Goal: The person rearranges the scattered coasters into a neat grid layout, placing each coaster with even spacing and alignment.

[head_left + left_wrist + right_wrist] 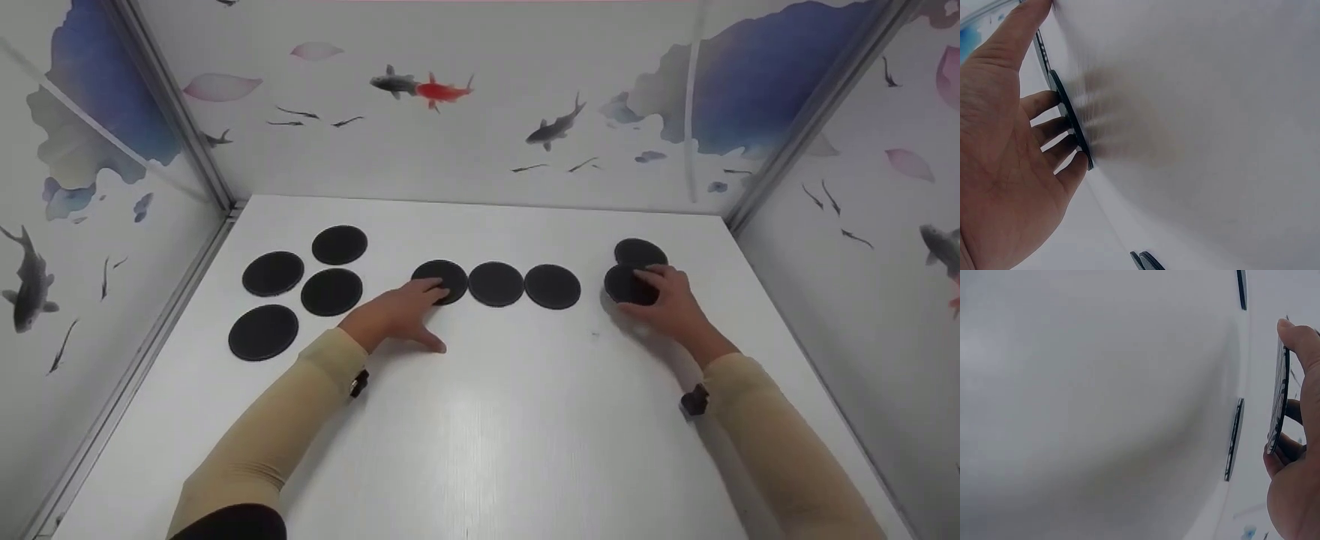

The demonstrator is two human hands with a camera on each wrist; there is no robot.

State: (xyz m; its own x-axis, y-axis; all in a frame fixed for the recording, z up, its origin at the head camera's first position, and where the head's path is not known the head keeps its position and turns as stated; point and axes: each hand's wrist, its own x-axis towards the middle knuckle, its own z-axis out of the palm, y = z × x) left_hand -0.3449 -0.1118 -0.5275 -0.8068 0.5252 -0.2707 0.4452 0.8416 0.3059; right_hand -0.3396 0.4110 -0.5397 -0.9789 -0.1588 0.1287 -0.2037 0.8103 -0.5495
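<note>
To the left of the left hand, we note four black discs grouped loosely on the white table. Under the left fingertips we find the left-end disc of a row of three; the hand is widely spread, its thumb well out on the near side, touching the disc without gripping it. From there the row runs rightward between the hands, through the middle disc to the right-end disc, which lies nearer the right hand than the left. As the discs are round, none offers a long axis; we take the line of the row as the guiding direction. Past a short gap we reach the held disc, pinched between the right thumb and fingers and, as the right wrist view shows, clear of the table. We judge this gap, leftward of the right hand and nearer to it, to be the relation on which the coming move turns. Just beyond the right fingers, we see the last disc, partly hidden by the held one in the head view.
</note>
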